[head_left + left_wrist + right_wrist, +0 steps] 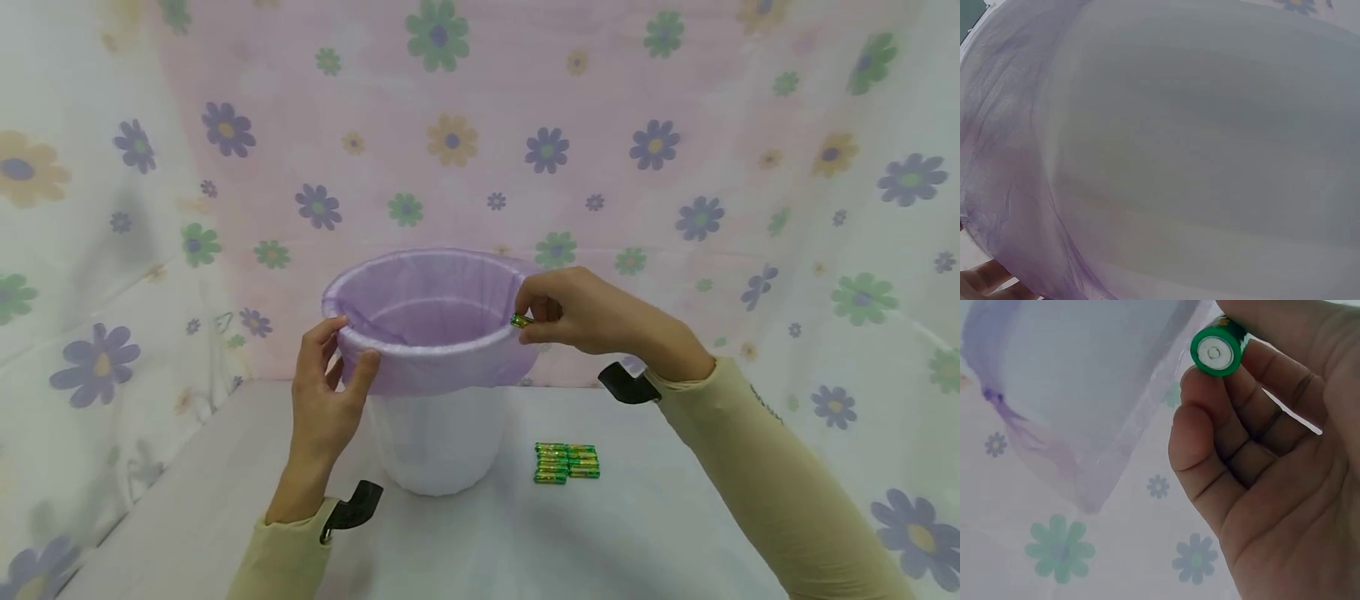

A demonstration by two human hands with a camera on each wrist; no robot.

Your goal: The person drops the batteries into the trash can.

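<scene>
A white plastic trash can (438,442) stands upright, a thin purple trash bag (450,371) lining it and folded over its rim. My left hand (326,400) holds the can's near left rim through the bag, fingertips at the edge and thumb against the outside. In the left wrist view, fingers (991,278) touch the bag at the lower left. At the right rim, my right hand (585,312) pinches a small green battery (521,320) between thumb and fingers. Its flat silver end faces the right wrist camera, where the battery (1216,350) shows beside the bag.
Several more green-and-gold batteries (566,463) lie in two columns on the white tabletop (637,533), right of the can. Flower-patterned cloth (495,167) surrounds the table at the back and sides. A knot of gathered bag (994,397) appears in the right wrist view.
</scene>
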